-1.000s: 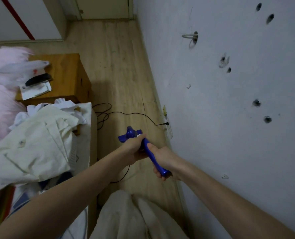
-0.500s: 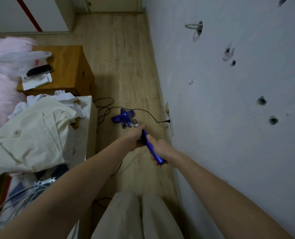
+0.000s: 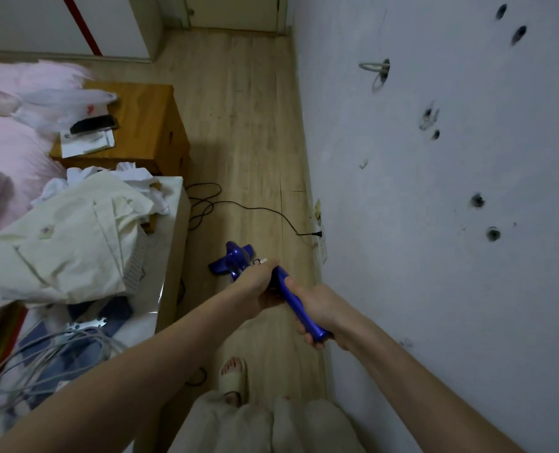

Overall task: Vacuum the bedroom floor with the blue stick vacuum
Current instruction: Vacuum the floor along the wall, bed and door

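Both hands curl tightly round the blue stick vacuum's (image 3: 239,261) handle: the left hand (image 3: 258,287) higher up, the right hand (image 3: 317,310) at its end. The glossy blue body points down at the wooden floor (image 3: 239,125), near the wall (image 3: 435,256). A black cord (image 3: 255,209) loops across the floor ahead to a wall plug. A cluttered white desk (image 3: 173,223) crowds the floor's left edge.

Dim, flat indoor light with soft shadows; wide-angle bending at the edges, slightly soft detail.
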`<state>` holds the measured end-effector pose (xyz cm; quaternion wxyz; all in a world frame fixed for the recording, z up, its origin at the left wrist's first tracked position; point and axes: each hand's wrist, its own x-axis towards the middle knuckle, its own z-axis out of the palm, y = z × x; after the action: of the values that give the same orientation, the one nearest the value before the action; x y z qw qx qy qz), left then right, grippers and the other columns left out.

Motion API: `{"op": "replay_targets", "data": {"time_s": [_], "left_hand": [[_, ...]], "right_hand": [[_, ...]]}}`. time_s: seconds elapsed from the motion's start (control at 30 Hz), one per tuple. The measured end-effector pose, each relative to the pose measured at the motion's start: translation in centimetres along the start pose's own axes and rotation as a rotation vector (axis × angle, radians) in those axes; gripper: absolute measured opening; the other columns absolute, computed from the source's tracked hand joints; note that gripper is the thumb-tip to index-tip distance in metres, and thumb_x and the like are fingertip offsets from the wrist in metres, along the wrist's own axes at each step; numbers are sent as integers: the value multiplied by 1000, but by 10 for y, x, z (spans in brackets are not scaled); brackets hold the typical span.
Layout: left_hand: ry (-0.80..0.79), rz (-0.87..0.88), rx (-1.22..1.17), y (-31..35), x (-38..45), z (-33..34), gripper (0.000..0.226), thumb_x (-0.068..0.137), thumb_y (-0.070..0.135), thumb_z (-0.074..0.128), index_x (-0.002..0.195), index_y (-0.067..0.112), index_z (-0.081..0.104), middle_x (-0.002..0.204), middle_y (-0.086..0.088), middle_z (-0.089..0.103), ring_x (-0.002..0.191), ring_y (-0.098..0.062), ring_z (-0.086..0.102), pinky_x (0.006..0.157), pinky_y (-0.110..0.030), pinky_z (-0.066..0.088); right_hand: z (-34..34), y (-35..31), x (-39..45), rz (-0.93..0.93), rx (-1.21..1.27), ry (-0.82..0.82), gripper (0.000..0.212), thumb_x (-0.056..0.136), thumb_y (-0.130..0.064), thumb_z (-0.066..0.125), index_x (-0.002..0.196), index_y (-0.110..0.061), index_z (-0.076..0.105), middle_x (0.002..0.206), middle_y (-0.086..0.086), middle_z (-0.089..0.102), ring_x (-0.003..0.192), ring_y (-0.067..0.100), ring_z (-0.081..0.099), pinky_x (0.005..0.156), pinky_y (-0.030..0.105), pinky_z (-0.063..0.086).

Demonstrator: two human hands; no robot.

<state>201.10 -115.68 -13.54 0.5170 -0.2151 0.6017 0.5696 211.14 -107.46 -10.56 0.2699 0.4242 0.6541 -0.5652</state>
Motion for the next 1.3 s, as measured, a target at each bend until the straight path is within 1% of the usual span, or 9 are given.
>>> {"op": "replay_targets", "data": {"time_s": [0.13, 0.3, 0.4, 0.47, 0.6, 0.73, 0.93, 1.13, 1.3], "left_hand": [[-2, -7, 12, -4, 11, -18, 23, 96, 23, 55, 109, 4, 53, 98, -15, 61, 85, -26, 62, 67, -36, 53], [47, -13, 26, 5, 32, -48, 18, 98, 23, 52, 90, 7, 52, 93, -15, 60, 99, -32, 59, 90, -43, 51], [54, -2, 31, 25, 44, -62, 16, 98, 23, 53, 100, 7, 52, 95, -15, 61, 99, -32, 60, 78, -41, 53], [31, -9, 28, 40, 48, -69, 18, 98, 23, 53, 108, 8, 50, 97, -15, 61, 97, -31, 61, 70, -37, 53], [-40, -40, 2, 62, 51, -73, 23, 96, 25, 55, 108, 6, 51, 101, -16, 62, 94, -29, 63, 70, -36, 54], [-124, -53, -19, 78, 52, -77, 33, 95, 28, 56, 116, 3, 52, 118, -20, 61, 99, -29, 63, 62, -32, 55], [-72, -8, 27, 88, 66, -92, 34, 92, 24, 59, 120, 7, 52, 118, -19, 61, 98, -29, 63, 67, -33, 53], [-72, 57, -25, 111, 75, -102, 22, 90, 14, 62, 110, 9, 55, 97, -13, 64, 84, -23, 64, 63, -32, 52], [-76, 82, -41, 128, 72, -92, 15, 89, 12, 63, 100, 11, 53, 107, -17, 64, 99, -27, 63, 72, -36, 53]], "right_hand": [[25, 14, 23, -48, 31, -16, 58, 98, -60, 35, 114, -6, 50, 65, 6, 61, 39, 12, 54, 39, 22, 44], [59, 8, 60, -45, 3, -39, 53, 97, -62, 30, 110, -13, 47, 72, 6, 60, 48, 12, 57, 48, 24, 49], [68, -13, 76, -40, 9, -26, 53, 97, -63, 30, 106, -14, 49, 78, 6, 60, 54, 13, 56, 53, 24, 49], [70, -27, 81, -47, 21, -17, 55, 97, -62, 31, 110, -12, 50, 75, 6, 60, 50, 12, 56, 48, 23, 47], [58, -53, 71, -26, 7, 20, 57, 97, -62, 31, 95, -9, 53, 61, 2, 56, 37, 10, 51, 39, 20, 42], [42, -79, 62, -8, 22, -17, 54, 98, -60, 33, 94, -10, 53, 65, 3, 58, 38, 8, 52, 38, 19, 42], [70, -88, 77, 47, 239, -37, 54, 97, -58, 39, 94, -7, 57, 60, 3, 61, 50, 15, 59, 57, 28, 54], [76, -112, 83, -1, 257, 15, 52, 94, -56, 48, 82, -7, 58, 53, -1, 56, 39, 11, 52, 40, 21, 43], [57, -133, 65, -44, 205, 38, 45, 92, -51, 55, 81, -7, 58, 53, -1, 56, 39, 11, 51, 39, 21, 41]]}}
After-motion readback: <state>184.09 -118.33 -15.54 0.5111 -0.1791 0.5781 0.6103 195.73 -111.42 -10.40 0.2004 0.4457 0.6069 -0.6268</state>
